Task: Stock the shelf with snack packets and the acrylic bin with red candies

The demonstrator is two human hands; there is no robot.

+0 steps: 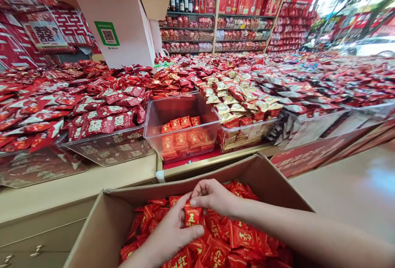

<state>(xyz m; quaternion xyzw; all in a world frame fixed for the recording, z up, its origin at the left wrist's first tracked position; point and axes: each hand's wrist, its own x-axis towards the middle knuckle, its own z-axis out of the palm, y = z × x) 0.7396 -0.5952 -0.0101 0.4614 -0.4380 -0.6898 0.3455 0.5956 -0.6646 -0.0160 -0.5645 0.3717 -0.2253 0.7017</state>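
Note:
Over an open cardboard box (89, 231) of red candy packets (243, 237), both hands meet at one red packet (192, 217) with gold lettering. My left hand (173, 229) holds it between thumb and fingers, from the left and below. The thumb and fingertips of my right hand (212, 198) pinch its top edge. Behind the box stands a clear plastic bin (182, 107), where red-orange packets (185, 134) lie in neat rows and the upper part is unfilled.
Clear bins heaped with red packets (105, 115) flank the bin on the left. Gold and red packets (243, 99) fill one on its right. A white box with a QR code (120, 25) and stocked shelves (216, 17) stand behind.

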